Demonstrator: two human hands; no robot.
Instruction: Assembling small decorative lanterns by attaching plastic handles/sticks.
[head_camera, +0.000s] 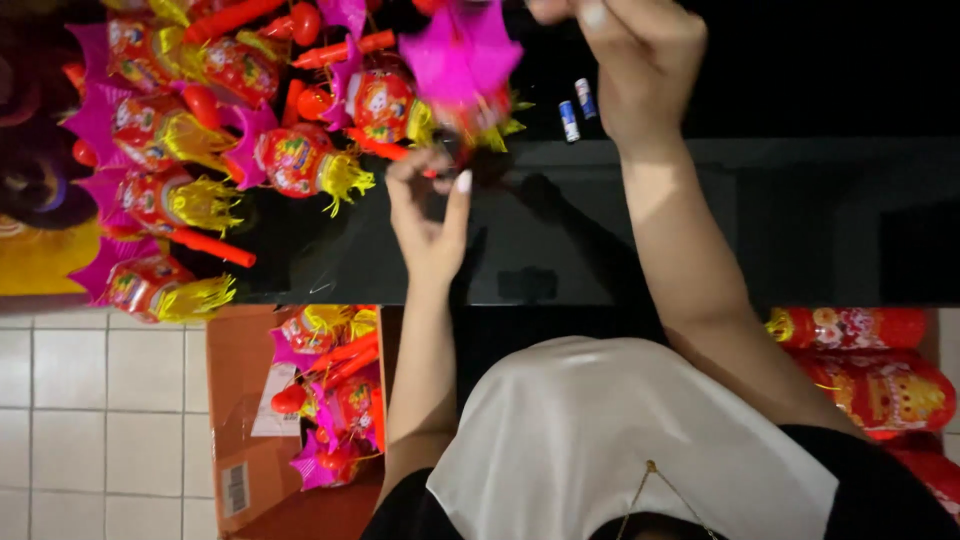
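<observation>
My left hand (430, 215) pinches the dark underside of a toy lantern (462, 62), which has a pink paper crown, a red printed body and yellow tassels. It holds the lantern just above the black table (620, 240). My right hand (640, 60) is raised at the top edge, right of the lantern's crown. Its fingers are curled together, and the frame's edge cuts off whatever they touch. Two small blue-and-white batteries (576, 110) lie on the table between my hands.
Several similar lanterns (200, 130) with red sticks are heaped on the table's left part. A cardboard box (240, 400) holding more lanterns stands on the tiled floor (100, 400) at lower left. Red cylindrical lanterns (870, 375) lie at lower right.
</observation>
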